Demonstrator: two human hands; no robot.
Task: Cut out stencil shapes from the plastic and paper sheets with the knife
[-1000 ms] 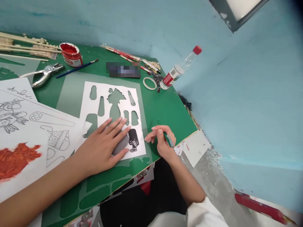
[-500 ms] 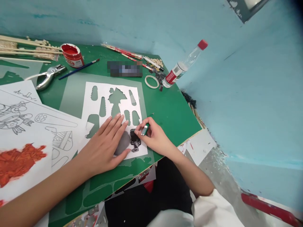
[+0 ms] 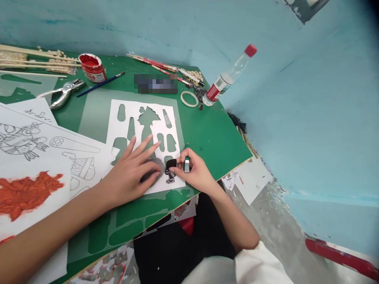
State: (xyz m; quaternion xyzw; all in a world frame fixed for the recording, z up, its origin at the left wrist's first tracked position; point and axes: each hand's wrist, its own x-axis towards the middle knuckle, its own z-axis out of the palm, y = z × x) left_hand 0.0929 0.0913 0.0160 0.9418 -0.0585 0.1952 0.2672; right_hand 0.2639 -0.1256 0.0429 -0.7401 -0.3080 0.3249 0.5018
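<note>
My left hand (image 3: pixel 128 175) lies on a white sheet with cut-out holes (image 3: pixel 117 132), its fingers spread. My right hand (image 3: pixel 197 171) pinches a black paper cutout (image 3: pixel 171 163) with white line patterns between thumb and finger, at the sheet's lower right. The cutout's upper part is lifted, and a green hole shows in the sheet behind it. Tucked in the same hand is a small green cutter (image 3: pixel 186 165) with a light metal end; its blade cannot be made out. Under the sheet lies a translucent sheet (image 3: pixel 94 114).
Drawings on paper (image 3: pixel 89 146) lie at left, beside a hole punch (image 3: pixel 66 92). Behind are a red paint jar (image 3: pixel 94 71), a blue brush (image 3: pixel 100 84), a tape roll (image 3: pixel 189 99) and a plastic bottle (image 3: pixel 219 86). The green table's edge (image 3: pixel 233 172) runs near my right forearm.
My right thumb and finger have lifted the black cutout's upper part, uncovering a hole. The cutter has turned in my right hand. My left fingers have spread and the thumb has drawn in.
</note>
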